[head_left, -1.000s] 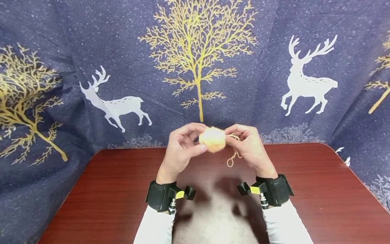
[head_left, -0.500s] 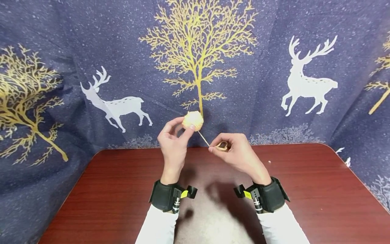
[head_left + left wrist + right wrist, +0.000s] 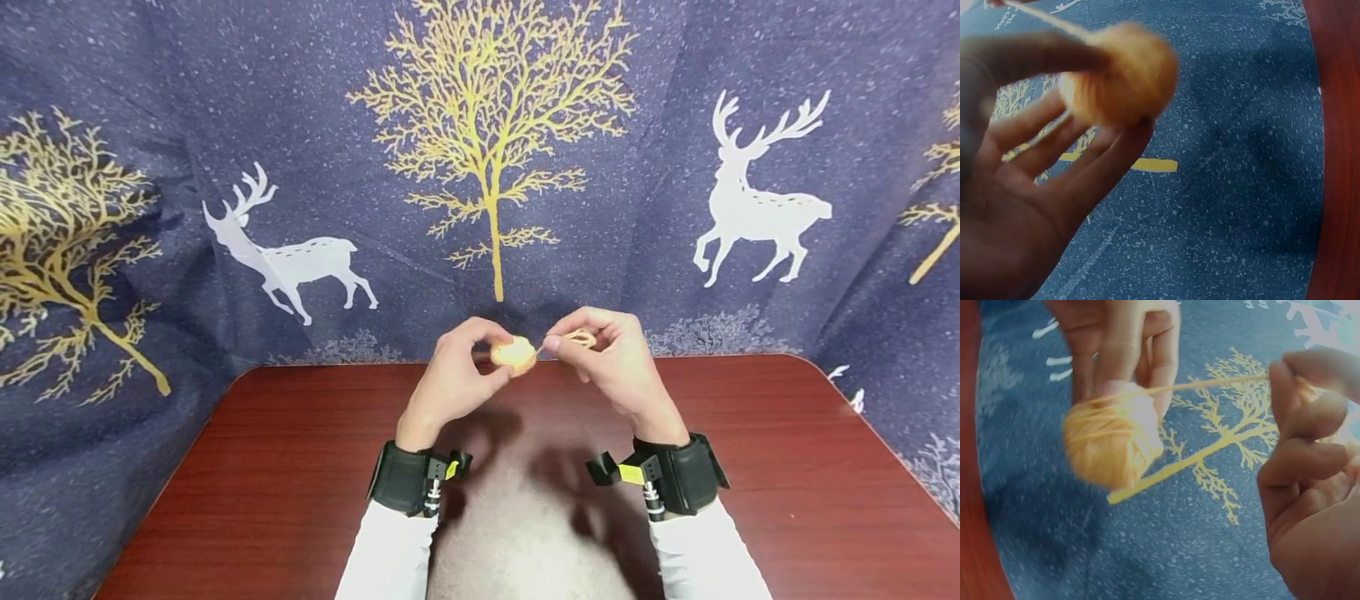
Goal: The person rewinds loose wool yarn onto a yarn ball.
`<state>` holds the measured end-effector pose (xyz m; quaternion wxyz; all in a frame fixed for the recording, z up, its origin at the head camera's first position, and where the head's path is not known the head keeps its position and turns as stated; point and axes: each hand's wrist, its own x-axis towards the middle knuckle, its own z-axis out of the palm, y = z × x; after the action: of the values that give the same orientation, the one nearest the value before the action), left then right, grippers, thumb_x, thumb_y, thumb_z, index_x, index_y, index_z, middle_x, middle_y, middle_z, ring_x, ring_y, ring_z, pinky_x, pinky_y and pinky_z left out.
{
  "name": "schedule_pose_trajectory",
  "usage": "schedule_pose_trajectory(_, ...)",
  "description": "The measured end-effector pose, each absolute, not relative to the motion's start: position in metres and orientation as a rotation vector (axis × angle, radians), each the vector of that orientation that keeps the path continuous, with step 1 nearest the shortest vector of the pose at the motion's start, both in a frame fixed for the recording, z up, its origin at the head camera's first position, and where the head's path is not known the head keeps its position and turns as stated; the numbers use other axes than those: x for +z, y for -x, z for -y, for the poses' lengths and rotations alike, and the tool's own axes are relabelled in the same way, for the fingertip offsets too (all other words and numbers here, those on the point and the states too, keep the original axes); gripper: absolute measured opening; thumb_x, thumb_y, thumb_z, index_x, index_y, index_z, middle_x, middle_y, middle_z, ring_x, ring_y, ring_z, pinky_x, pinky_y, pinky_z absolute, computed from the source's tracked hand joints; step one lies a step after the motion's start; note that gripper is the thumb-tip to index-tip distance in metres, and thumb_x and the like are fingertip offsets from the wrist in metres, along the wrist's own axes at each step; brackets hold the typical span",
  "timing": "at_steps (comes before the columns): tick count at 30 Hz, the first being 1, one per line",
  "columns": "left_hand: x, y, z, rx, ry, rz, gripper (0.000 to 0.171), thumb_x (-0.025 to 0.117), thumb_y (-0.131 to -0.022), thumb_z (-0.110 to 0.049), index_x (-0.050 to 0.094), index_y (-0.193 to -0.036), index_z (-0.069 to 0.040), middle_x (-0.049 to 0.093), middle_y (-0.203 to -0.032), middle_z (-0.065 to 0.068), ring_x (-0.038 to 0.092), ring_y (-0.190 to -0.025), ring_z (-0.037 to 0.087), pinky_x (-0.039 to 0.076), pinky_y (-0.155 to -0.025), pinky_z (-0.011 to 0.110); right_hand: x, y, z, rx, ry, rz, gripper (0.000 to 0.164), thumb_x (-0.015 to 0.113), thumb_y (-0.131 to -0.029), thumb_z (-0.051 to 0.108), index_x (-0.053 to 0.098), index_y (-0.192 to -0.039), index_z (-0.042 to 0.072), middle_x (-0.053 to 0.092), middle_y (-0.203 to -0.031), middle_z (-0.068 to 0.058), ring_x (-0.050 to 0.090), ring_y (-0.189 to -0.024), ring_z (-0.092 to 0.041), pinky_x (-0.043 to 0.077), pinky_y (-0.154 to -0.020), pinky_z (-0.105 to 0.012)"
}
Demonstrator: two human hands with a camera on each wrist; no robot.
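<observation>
A small ball of yellow yarn [image 3: 514,356] is held up above the far part of the table. My left hand [image 3: 459,372] grips it between thumb and fingers; in the left wrist view the ball [image 3: 1132,75] sits at the fingertips. My right hand [image 3: 611,360] pinches the yarn strand close to the ball's right side, and loose loops of yarn [image 3: 582,337] lie within its curled fingers. The right wrist view shows the strand [image 3: 1210,383] stretched taut from the wound ball [image 3: 1107,440] to the right fingers [image 3: 1285,394].
Below the hands lies a reddish-brown table [image 3: 300,450] with a pale glare patch in the middle. Behind its far edge hangs a dark blue cloth [image 3: 420,217] printed with yellow trees and white deer. Both wrists carry black camera straps [image 3: 401,479].
Both hands drew apart with a strand stretched between them, the ball rising to the left. Now the ball is lower and back to the right, near the right hand, which has moved up and right.
</observation>
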<state>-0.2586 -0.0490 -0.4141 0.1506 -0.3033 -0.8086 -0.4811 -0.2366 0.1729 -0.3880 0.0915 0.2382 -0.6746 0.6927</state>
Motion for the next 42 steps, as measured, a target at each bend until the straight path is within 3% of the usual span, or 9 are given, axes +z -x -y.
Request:
schedule_pose_trajectory(6,-0.411,0.254,0.049,-1.627,1.243,2.379,0.032,0.079,-0.077,0.006,0.071,-0.106,-0.004,0.067,-0.107,0.004,0.064,-0.100,0.015,0.058,-0.090,0.032,-0.392,0.244,-0.174,2.361,-0.686,1.611,0.018,0.063,-0.091,-0.012,0.074,-0.090,0.002,0.068,-0.072,-0.002,0.038,-0.047,-0.008,0.023,-0.042,-0.024)
schedule_pose_trajectory(13,-0.399,0.245,0.049,-2.008,1.506,2.116,0.034,0.080,-0.078,0.010,0.068,-0.109,0.003,0.065,-0.113,0.012,0.064,-0.105,0.022,0.057,-0.094,0.044,-0.399,0.253,-0.174,2.220,-0.494,1.754,0.004,0.071,-0.091,-0.002,0.074,-0.092,0.001,0.065,-0.070,0.001,0.042,-0.050,-0.007,0.034,-0.045,-0.019)
schedule_pose_trajectory(16,-0.395,0.243,0.048,-2.213,1.465,1.886,0.036,0.077,-0.076,0.017,0.064,-0.109,0.009,0.063,-0.116,0.014,0.062,-0.108,0.024,0.056,-0.095,0.049,-0.402,0.254,-0.171,2.076,-0.503,1.951,0.008,0.074,-0.089,0.000,0.073,-0.095,-0.005,0.068,-0.077,-0.001,0.053,-0.058,-0.007,0.044,-0.050,-0.018)
schedule_pose_trajectory(20,-0.392,0.243,0.044,-2.366,1.227,1.611,0.038,0.073,-0.075,0.020,0.068,-0.109,0.003,0.064,-0.117,0.012,0.063,-0.111,0.023,0.057,-0.095,0.046,-0.403,0.253,-0.166,1.893,-0.619,2.190,0.013,0.071,-0.086,-0.007,0.071,-0.098,-0.008,0.069,-0.083,-0.007,0.058,-0.068,-0.009,0.051,-0.058,-0.020)
schedule_pose_trajectory(23,-0.392,0.244,0.041,-2.352,0.978,1.536,0.040,0.071,-0.076,0.019,0.070,-0.110,-0.001,0.067,-0.115,0.010,0.065,-0.108,0.021,0.059,-0.089,0.037,-0.401,0.250,-0.162,1.754,-0.698,2.314,0.010,0.072,-0.086,-0.005,0.073,-0.095,-0.001,0.065,-0.079,-0.006,0.054,-0.063,-0.010,0.047,-0.054,-0.021)
schedule_pose_trajectory(28,-0.397,0.249,0.037,-2.133,0.693,1.689,0.035,0.074,-0.078,0.017,0.065,-0.111,0.011,0.066,-0.114,0.016,0.067,-0.105,0.022,0.060,-0.085,0.034,-0.394,0.241,-0.157,1.623,-0.758,2.417,0.006,0.079,-0.088,0.010,0.074,-0.089,0.008,0.063,-0.073,-0.001,0.053,-0.059,-0.012,0.045,-0.051,-0.023)
schedule_pose_trajectory(30,-0.400,0.251,0.037,-2.012,0.647,1.797,0.035,0.076,-0.079,0.014,0.065,-0.112,0.011,0.063,-0.115,0.019,0.066,-0.107,0.025,0.060,-0.087,0.036,-0.393,0.238,-0.156,1.609,-0.765,2.435,0.005,0.079,-0.088,0.011,0.075,-0.089,0.009,0.064,-0.073,0.000,0.054,-0.059,-0.013,0.046,-0.051,-0.024)
schedule_pose_trajectory(37,-0.408,0.255,0.046,-1.544,0.721,2.306,0.032,0.080,-0.074,0.005,0.071,-0.104,-0.001,0.068,-0.103,0.009,0.066,-0.097,0.022,0.060,-0.086,0.035,-0.390,0.237,-0.159,1.713,-0.762,2.258,0.007,0.079,-0.087,0.005,0.075,-0.092,0.008,0.067,-0.077,-0.004,0.054,-0.057,-0.011,0.046,-0.049,-0.022)
schedule_pose_trajectory(42,-0.408,0.255,0.054,-1.486,1.033,2.510,0.031,0.080,-0.076,0.001,0.071,-0.105,-0.006,0.071,-0.099,0.002,0.067,-0.094,0.015,0.059,-0.086,0.038,-0.393,0.242,-0.164,1.781,-0.691,2.054,0.008,0.077,-0.087,-0.002,0.075,-0.093,0.002,0.063,-0.070,-0.004,0.049,-0.053,-0.009,0.041,-0.045,-0.021)
